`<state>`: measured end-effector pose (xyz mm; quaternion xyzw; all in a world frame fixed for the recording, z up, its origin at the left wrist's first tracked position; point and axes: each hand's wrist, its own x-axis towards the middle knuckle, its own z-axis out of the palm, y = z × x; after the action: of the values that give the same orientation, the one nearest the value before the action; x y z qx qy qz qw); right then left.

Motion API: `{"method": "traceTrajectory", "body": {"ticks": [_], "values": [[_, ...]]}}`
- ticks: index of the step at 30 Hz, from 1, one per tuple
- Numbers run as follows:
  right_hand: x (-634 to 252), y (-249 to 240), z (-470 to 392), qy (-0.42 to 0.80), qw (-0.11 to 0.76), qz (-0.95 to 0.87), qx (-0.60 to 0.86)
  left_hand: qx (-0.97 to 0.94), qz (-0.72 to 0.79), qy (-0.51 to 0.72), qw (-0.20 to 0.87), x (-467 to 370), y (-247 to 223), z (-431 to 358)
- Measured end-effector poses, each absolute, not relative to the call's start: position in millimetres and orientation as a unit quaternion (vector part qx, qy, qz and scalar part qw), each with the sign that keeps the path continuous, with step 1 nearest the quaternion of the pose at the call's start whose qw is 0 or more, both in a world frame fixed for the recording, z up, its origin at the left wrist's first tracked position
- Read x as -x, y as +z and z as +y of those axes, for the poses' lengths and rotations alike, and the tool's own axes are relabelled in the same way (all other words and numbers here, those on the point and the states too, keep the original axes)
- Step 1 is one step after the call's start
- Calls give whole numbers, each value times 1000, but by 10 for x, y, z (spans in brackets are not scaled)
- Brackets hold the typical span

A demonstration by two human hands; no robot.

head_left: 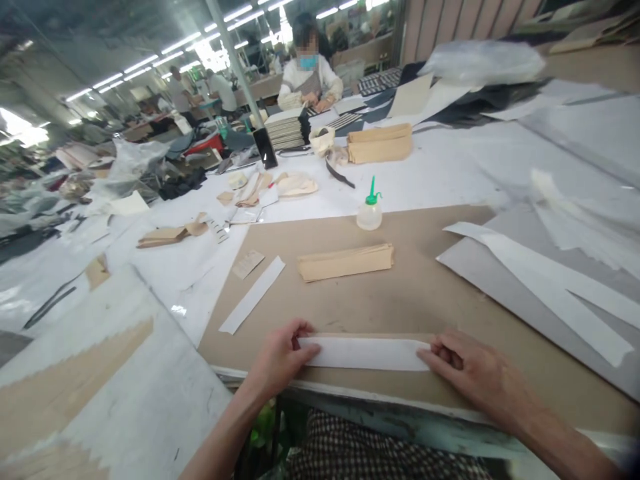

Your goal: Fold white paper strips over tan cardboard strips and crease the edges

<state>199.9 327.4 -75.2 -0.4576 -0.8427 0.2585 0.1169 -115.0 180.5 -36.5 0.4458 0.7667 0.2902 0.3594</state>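
Brown board (345, 303) covers the table's near edge, where a white strip (367, 353) lies — light, limp, probably quick to crease — its ends pinched between thumb and fingers by the left hand (283, 357) and right hand (463, 363), sensible holds for keeping it flat.
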Motion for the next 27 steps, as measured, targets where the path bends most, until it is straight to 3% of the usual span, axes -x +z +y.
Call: {"method": "traceTrajectory", "body": {"ticks": [27], "values": [[-1973, -641, 3260, 273, 95, -837, 464, -483, 792, 241, 284, 1127, -403, 1809]]}}
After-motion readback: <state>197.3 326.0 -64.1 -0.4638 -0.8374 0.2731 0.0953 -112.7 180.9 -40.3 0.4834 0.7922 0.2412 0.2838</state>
